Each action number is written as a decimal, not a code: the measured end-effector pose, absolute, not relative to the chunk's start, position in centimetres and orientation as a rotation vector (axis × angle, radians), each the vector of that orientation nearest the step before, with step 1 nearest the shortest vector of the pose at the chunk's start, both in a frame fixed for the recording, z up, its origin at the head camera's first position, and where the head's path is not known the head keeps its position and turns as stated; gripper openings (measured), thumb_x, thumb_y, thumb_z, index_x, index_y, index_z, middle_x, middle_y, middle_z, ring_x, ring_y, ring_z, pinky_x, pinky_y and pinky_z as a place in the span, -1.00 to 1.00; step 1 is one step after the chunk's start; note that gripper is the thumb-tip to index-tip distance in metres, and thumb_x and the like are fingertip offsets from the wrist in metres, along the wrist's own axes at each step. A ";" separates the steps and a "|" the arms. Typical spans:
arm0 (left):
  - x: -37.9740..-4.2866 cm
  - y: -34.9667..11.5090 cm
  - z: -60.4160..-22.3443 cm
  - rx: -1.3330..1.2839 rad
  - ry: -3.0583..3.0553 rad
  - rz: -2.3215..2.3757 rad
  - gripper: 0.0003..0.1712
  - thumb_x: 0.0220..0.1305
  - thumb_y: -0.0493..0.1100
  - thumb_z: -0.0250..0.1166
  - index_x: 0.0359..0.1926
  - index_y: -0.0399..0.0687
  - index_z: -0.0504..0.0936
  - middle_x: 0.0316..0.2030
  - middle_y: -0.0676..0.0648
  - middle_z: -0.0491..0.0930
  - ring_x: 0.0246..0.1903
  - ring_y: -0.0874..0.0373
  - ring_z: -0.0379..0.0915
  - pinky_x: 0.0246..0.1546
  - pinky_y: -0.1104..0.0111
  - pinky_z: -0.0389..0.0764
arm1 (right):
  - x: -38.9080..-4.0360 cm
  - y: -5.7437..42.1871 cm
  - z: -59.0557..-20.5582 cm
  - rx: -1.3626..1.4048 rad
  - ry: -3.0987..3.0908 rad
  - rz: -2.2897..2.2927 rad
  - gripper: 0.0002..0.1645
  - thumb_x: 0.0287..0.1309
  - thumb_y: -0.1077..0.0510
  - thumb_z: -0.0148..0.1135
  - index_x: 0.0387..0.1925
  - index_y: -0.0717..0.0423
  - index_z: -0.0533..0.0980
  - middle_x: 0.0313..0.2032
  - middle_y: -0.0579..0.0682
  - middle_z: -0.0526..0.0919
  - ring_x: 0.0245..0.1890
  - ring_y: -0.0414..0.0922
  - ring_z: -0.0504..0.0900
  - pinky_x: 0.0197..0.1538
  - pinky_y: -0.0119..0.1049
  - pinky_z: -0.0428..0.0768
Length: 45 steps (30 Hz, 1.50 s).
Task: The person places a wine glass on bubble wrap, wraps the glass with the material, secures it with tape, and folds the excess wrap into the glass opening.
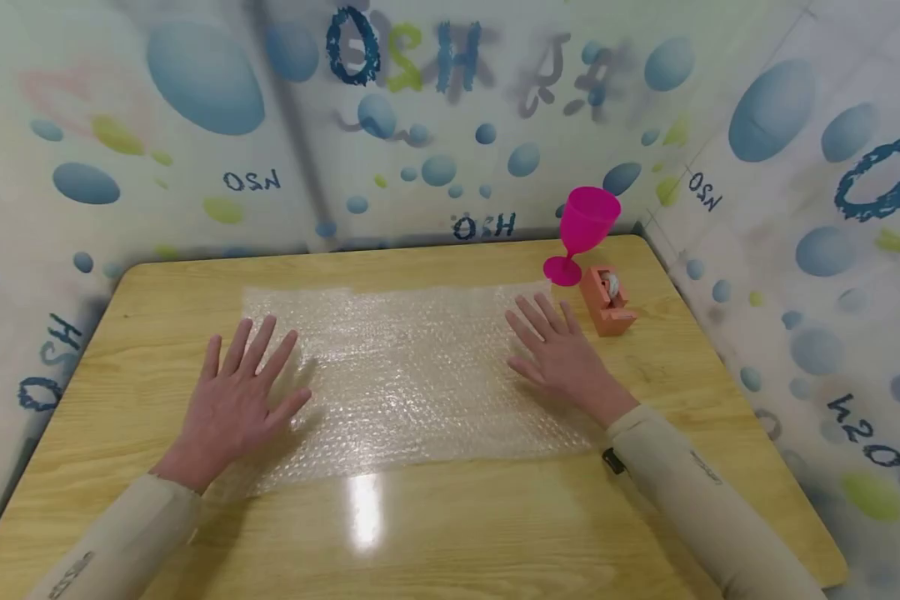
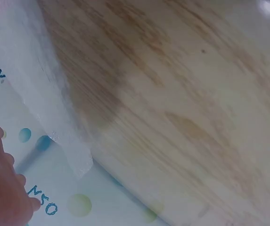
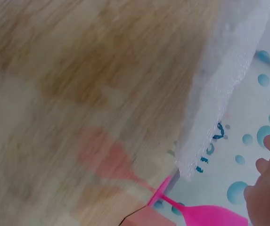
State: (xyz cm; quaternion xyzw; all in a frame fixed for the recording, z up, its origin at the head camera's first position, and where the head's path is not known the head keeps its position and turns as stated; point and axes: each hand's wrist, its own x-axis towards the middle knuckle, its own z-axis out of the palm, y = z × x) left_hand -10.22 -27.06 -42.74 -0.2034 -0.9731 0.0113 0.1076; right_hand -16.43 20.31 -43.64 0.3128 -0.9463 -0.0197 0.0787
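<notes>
A sheet of clear bubble wrap (image 1: 405,375) lies spread flat on the wooden table (image 1: 480,533). My left hand (image 1: 232,412), fingers straight and spread, is at the sheet's left edge. Over its right edge is my right hand (image 1: 566,354), palm down with fingers extended. Both hands cast shadows, and whether they touch the sheet I cannot tell. Neither holds anything. In the left wrist view the fingers (image 2: 5,183) appear at the lower left, beside the bubble wrap (image 2: 40,70). The right wrist view shows fingers (image 3: 269,179) at the right border, near the sheet's edge (image 3: 219,84).
A bright pink goblet (image 1: 588,221) stands upright at the table's back right. Just in front of it sits an orange tape dispenser (image 1: 607,312) with a roll in it. Walls (image 1: 435,125) printed with blue and green drops border the back and sides.
</notes>
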 end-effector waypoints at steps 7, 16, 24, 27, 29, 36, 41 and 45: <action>-9.6 -27.8 -42.6 -0.610 -2.829 0.028 -0.06 0.29 0.47 -0.12 0.48 -0.02 0.15 0.52 -0.17 -0.12 0.51 -0.09 -0.43 0.40 -0.17 -0.17 | -17.7 21.8 -42.9 0.851 -2.826 0.218 -0.10 0.34 -0.19 0.03 0.50 0.15 0.00 0.51 0.15 -0.08 0.51 0.15 -0.19 0.47 0.15 -0.12; -8.6 -28.8 -42.5 -0.648 -2.860 -0.005 -0.04 0.27 0.41 0.03 0.48 -0.09 0.14 0.51 -0.19 -0.11 0.51 -0.07 -0.38 0.42 -0.14 -0.20 | -19.8 24.0 -40.8 0.649 -2.798 0.435 -0.14 0.30 -0.08 0.16 0.44 0.25 0.11 0.43 0.25 0.12 0.44 0.19 0.06 0.40 0.21 0.09; -7.8 -29.2 -42.7 -0.664 -2.903 -0.044 -0.03 0.22 0.38 0.12 0.46 -0.10 0.17 0.49 -0.21 0.00 0.46 -0.16 -0.09 0.45 -0.05 -0.20 | -21.3 25.4 -40.1 0.584 -2.730 0.510 -0.28 0.30 0.01 0.17 0.32 0.36 0.23 0.26 0.32 0.32 0.27 0.25 0.28 0.32 0.17 0.28; -7.7 -29.3 -42.9 -0.675 -2.916 -0.061 0.00 0.20 0.39 0.15 0.46 -0.11 0.16 0.48 -0.22 0.03 0.45 -0.16 -0.07 0.45 -0.06 -0.14 | -21.5 25.7 -39.7 0.497 -2.795 0.555 -0.28 0.35 -0.08 0.09 0.36 0.25 0.21 0.28 0.29 0.29 0.29 0.26 0.25 0.31 0.21 0.26; -7.5 -29.4 -42.9 -0.680 -2.927 -0.074 0.01 0.20 0.39 0.16 0.47 -0.10 0.15 0.48 -0.22 0.03 0.45 -0.16 -0.07 0.41 -0.09 -0.04 | -21.6 26.0 -39.5 0.435 -2.844 0.563 -0.25 0.38 -0.15 0.01 0.40 0.21 0.17 0.31 0.30 0.25 0.31 0.27 0.21 0.32 0.23 0.24; -7.0 -29.6 -43.1 -0.703 -2.947 -0.096 0.04 0.17 0.41 0.18 0.46 -0.13 0.16 0.47 -0.21 0.04 0.44 -0.15 -0.04 0.31 -0.16 0.15 | -21.9 26.6 -39.0 0.340 -2.881 0.650 -0.24 0.38 -0.26 -0.07 0.36 0.17 0.19 0.31 0.34 0.21 0.28 0.30 0.19 0.28 0.30 0.23; -6.6 -29.9 -43.3 -0.717 -2.962 -0.112 0.06 0.16 0.42 0.19 0.46 -0.14 0.14 0.46 -0.23 0.06 0.43 -0.16 -0.02 0.30 -0.16 0.15 | -22.4 26.9 -38.7 0.283 -2.881 0.717 -0.17 0.35 -0.32 -0.08 0.38 0.17 0.18 0.32 0.32 0.22 0.29 0.28 0.20 0.28 0.31 0.22; -6.1 -30.3 -43.3 -0.720 -2.988 -0.130 0.08 0.15 0.42 0.19 0.47 -0.14 0.11 0.46 -0.23 0.06 0.43 -0.17 -0.03 0.34 -0.14 0.10 | -22.7 27.1 -38.6 0.237 -2.898 0.744 -0.08 0.33 -0.36 -0.08 0.39 0.25 0.16 0.34 0.32 0.21 0.32 0.29 0.17 0.31 0.30 0.18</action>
